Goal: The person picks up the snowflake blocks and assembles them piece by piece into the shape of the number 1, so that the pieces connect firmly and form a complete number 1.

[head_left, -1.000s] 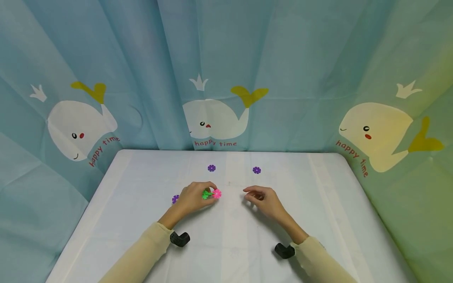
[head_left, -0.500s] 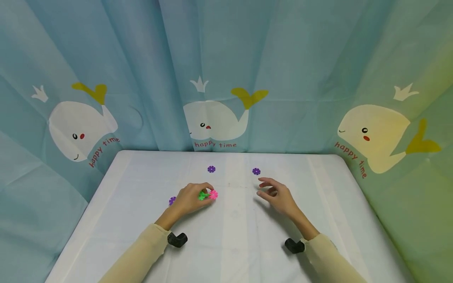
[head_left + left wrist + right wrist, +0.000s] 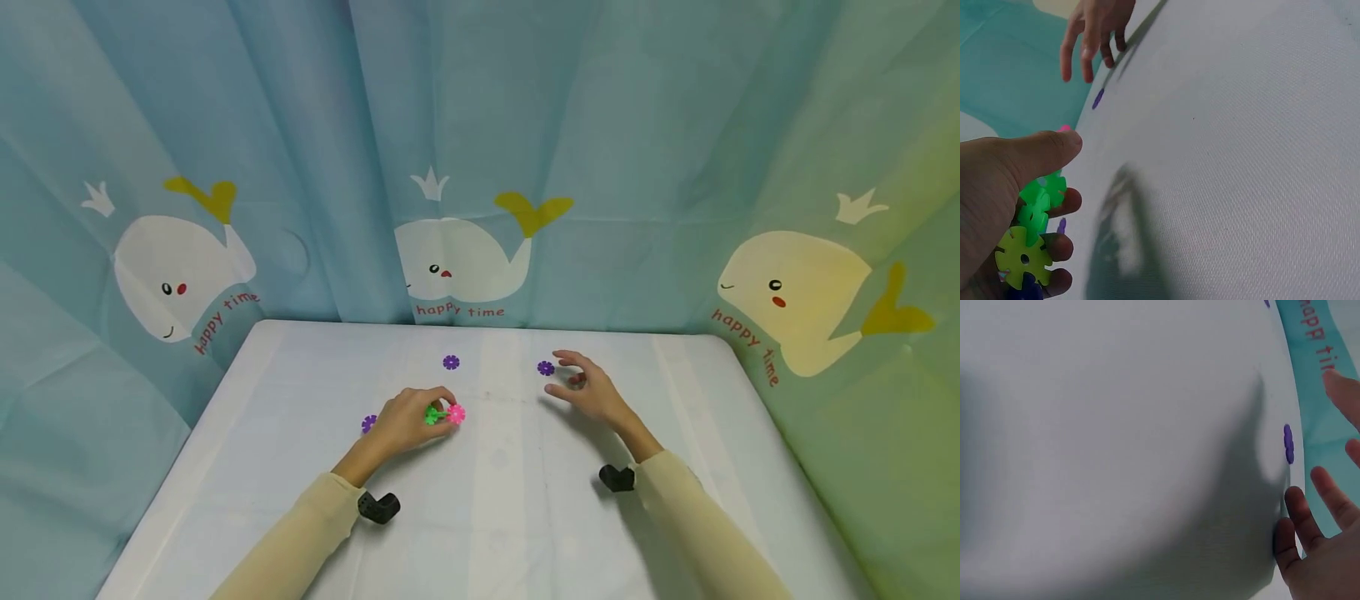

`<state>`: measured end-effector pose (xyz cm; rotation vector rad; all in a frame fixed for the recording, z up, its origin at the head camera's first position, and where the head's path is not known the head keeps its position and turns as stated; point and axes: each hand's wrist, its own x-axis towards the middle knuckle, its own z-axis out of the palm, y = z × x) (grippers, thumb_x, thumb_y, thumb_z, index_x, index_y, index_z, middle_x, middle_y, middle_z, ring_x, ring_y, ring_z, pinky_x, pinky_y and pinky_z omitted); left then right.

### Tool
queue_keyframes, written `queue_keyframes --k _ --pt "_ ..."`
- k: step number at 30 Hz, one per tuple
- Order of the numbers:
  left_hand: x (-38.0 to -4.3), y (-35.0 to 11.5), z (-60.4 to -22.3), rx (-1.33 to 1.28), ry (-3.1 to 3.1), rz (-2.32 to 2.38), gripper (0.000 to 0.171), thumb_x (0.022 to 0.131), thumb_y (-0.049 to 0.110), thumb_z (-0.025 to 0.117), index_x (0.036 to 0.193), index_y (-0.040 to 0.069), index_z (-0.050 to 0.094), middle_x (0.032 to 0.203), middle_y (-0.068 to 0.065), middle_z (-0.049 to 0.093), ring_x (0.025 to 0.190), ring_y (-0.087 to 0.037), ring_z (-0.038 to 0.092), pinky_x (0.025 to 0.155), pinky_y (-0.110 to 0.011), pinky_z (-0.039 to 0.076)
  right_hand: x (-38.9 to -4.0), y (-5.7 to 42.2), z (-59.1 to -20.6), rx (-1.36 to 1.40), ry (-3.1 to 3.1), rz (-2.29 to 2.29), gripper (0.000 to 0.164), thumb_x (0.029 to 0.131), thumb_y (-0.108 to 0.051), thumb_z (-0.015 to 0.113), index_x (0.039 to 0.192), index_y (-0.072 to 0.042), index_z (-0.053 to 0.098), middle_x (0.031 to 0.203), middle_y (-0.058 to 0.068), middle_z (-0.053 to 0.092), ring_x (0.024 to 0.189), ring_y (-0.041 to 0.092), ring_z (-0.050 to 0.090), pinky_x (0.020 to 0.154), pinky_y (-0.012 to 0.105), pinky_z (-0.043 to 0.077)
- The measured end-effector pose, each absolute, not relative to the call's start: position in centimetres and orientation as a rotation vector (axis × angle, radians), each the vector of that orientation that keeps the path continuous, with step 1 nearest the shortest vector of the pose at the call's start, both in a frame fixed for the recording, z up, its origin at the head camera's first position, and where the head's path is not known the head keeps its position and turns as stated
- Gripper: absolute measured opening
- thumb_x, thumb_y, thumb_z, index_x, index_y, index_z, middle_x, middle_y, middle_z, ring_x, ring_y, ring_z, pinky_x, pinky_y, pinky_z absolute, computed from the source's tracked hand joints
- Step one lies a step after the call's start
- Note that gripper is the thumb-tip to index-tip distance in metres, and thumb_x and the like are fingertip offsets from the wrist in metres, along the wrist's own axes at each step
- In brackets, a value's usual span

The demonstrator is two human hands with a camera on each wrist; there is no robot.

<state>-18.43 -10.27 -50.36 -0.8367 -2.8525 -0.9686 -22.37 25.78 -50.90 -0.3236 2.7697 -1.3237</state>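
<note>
Purple flower-shaped plastic disc (image 3: pixel 546 368) just left of spread, empty right hand (image 3: pixel 597 393); left hand (image 3: pixel 407 419), farther, grips linked multicoloured plastic discs (image 3: pixel 1033 217).

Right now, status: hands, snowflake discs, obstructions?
Left hand: holding multicoloured snowflake discs. Right hand: beside a purple snowflake disc, not gripping it. No obstruction visible between those two.

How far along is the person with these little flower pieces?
Looks done: green pieces, a yellow-green one and a pink one seem linked. In hand: the left hand holds them; the right hand hovers by a purple piece, not gripping it. Probably left: that piece plus two other purple pieces, loose on the table.
</note>
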Motion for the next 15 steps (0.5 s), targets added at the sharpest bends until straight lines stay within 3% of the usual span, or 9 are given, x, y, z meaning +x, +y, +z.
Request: queue_keyframes --k 9,15 --pt "-18.4 -10.3 -50.5 -0.854 -2.846 -0.961 0.03 0.085 0.026 0.085 0.111 0.018 0.072 0.089 0.002 0.073 0.077 -0.012 0.065 0.068 -0.034 0.053 -25.0 25.6 -51.1 -0.267 2.803 -1.153 0.061 0.092 -0.024 0.079 0.146 -0.007 0.054 0.137 0.024 0.059 0.102 0.035 0.062 0.086 0.047 0.049" --pt "-18.4 -10.4 -50.6 -0.842 -2.846 -0.98 0.029 0.085 0.026 0.085 0.11 0.02 0.072 0.089 0.003 0.073 0.077 -0.011 0.064 0.068 -0.034 0.052 -26.0 25.2 -51.4 -0.3 2.855 -1.089 0.045 0.093 -0.016 0.077 0.134 -0.002 0.064 0.13 0.024 0.062 0.12 0.041 0.056 0.1 0.057 0.044"
